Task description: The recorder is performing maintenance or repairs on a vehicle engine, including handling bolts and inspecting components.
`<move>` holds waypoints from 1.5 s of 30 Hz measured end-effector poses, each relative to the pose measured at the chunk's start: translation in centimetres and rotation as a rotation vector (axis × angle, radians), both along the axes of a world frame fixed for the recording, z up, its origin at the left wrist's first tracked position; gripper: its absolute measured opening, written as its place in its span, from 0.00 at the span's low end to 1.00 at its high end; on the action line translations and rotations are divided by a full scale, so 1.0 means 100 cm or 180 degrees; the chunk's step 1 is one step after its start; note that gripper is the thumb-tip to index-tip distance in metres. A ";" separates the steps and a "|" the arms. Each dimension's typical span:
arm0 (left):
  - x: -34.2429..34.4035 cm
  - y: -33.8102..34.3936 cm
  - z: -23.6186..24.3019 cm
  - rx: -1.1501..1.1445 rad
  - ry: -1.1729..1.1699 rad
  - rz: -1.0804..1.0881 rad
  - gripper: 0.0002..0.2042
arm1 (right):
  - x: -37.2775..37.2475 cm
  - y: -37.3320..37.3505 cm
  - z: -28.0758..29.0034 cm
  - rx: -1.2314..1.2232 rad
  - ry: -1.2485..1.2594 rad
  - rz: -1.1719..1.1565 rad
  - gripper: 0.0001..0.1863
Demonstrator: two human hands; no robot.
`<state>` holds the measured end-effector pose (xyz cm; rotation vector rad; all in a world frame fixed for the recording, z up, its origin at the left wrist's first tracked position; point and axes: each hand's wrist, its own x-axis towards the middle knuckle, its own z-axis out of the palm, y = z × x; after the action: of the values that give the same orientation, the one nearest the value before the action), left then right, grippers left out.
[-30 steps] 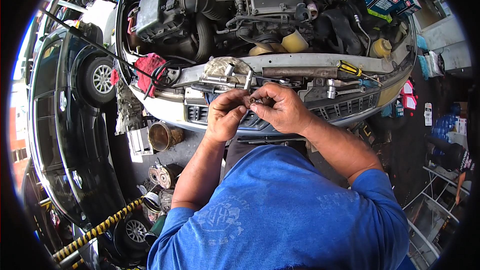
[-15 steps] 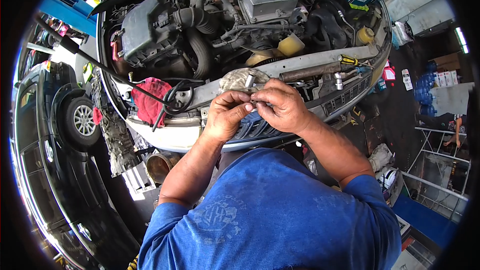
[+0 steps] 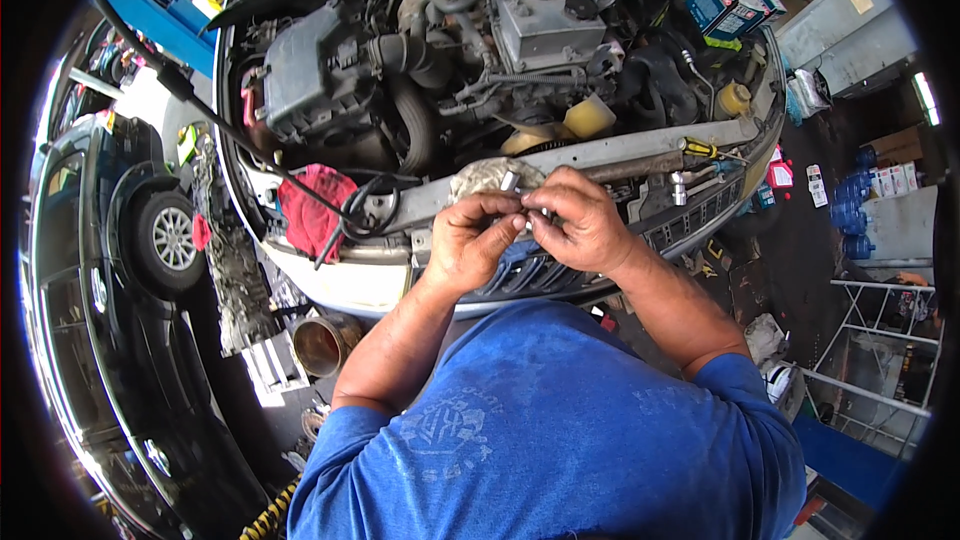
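My left hand (image 3: 472,242) and my right hand (image 3: 582,222) meet above the car's front panel, fingertips pinched around a small metal part (image 3: 524,218), largely hidden and too small to identify. Just above the fingers is a shiny socket-like cylinder (image 3: 508,181) by a pale dirty rag (image 3: 485,172). Left of my hands lie a crumpled red cloth (image 3: 310,210) and looped black hoses (image 3: 372,203). On the panel to the right are a yellow-handled screwdriver (image 3: 699,148) and a socket tool (image 3: 679,187).
An open engine bay (image 3: 430,50) spans the top, with teal boxes (image 3: 720,10) at its right. A dark vehicle (image 3: 75,320) stands left, beside a metal bucket (image 3: 315,348). Right are a white metal rack (image 3: 880,288), blue water jugs (image 3: 852,200) and part of a person's arm (image 3: 910,279).
My hands stay together, fingers shifting slightly around the small part, and sit a little lower and further right in view. The surroundings have shifted with the camera.
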<state>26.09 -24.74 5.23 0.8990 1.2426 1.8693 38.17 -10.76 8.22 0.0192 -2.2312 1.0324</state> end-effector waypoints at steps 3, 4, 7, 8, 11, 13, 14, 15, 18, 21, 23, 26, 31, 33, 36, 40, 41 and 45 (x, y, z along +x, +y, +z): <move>-0.004 0.008 -0.007 -0.0497 -0.0419 -0.0210 0.06 | 0.001 0.013 -0.011 0.0063 -0.0118 -0.0014 0.12; -0.007 0.012 -0.010 -0.0651 -0.0528 -0.0210 0.06 | -0.001 0.018 -0.018 0.0021 -0.0048 -0.0005 0.12; -0.011 0.024 -0.011 -0.0711 -0.0567 -0.0121 0.06 | -0.010 0.031 -0.021 0.0149 -0.0069 0.0004 0.10; -0.014 0.028 -0.013 -0.0687 -0.0608 -0.0050 0.05 | -0.016 0.035 -0.020 0.0075 -0.0047 0.0053 0.09; -0.033 0.045 -0.011 -0.0624 -0.0686 0.0453 0.03 | -0.036 0.065 -0.012 -0.0095 -0.0133 -0.0119 0.09; -0.051 0.061 -0.005 -0.0538 -0.0840 0.0750 0.03 | -0.055 0.102 -0.014 -0.0090 -0.0225 -0.0565 0.08; -0.064 0.071 -0.006 -0.0526 -0.0750 0.0760 0.04 | -0.069 0.129 -0.022 0.0113 -0.0120 -0.0875 0.08; -0.074 0.085 -0.003 -0.0379 -0.0680 0.0818 0.05 | -0.082 0.156 -0.029 0.0320 -0.0153 -0.1121 0.08; -0.114 0.129 0.004 -0.0265 -0.0145 0.1177 0.07 | -0.132 0.229 -0.042 0.0852 -0.0665 -0.1795 0.08; -0.149 0.196 0.017 -0.0632 0.0463 0.1912 0.09 | -0.173 0.290 -0.050 0.1118 -0.1141 -0.2039 0.10; -0.185 0.238 0.009 -0.0771 0.1056 0.2373 0.11 | -0.195 0.321 -0.063 0.1471 -0.1448 -0.2124 0.11; -0.265 0.279 -0.010 -0.1336 0.1847 0.3107 0.14 | -0.217 0.309 -0.063 0.1391 -0.2034 -0.2137 0.14; -0.379 0.344 -0.034 -0.2266 0.3093 0.2949 0.11 | -0.217 0.307 -0.060 0.1276 -0.1954 -0.2080 0.13; -0.390 0.373 -0.030 -0.2984 0.3668 0.2591 0.13 | -0.211 0.311 -0.061 0.1228 -0.2010 -0.2141 0.12; -0.407 0.401 -0.021 -0.3772 0.4004 0.2043 0.16 | -0.210 0.312 -0.059 0.1195 -0.2006 -0.2178 0.12; -0.418 0.416 -0.021 -0.3938 0.4106 0.1707 0.17 | -0.211 0.316 -0.070 0.1317 -0.1508 -0.2263 0.08; -0.419 0.418 -0.022 -0.3931 0.4111 0.1681 0.16 | -0.211 0.316 -0.069 0.1306 -0.1532 -0.2265 0.08; -0.436 0.416 -0.024 -0.3893 0.3798 0.1539 0.17 | -0.216 0.314 -0.064 0.1219 -0.1886 -0.2209 0.10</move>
<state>-17.49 16.81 2.78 0.9567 2.9658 0.2913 16.58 20.64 1.79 -0.9293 -2.6050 0.2303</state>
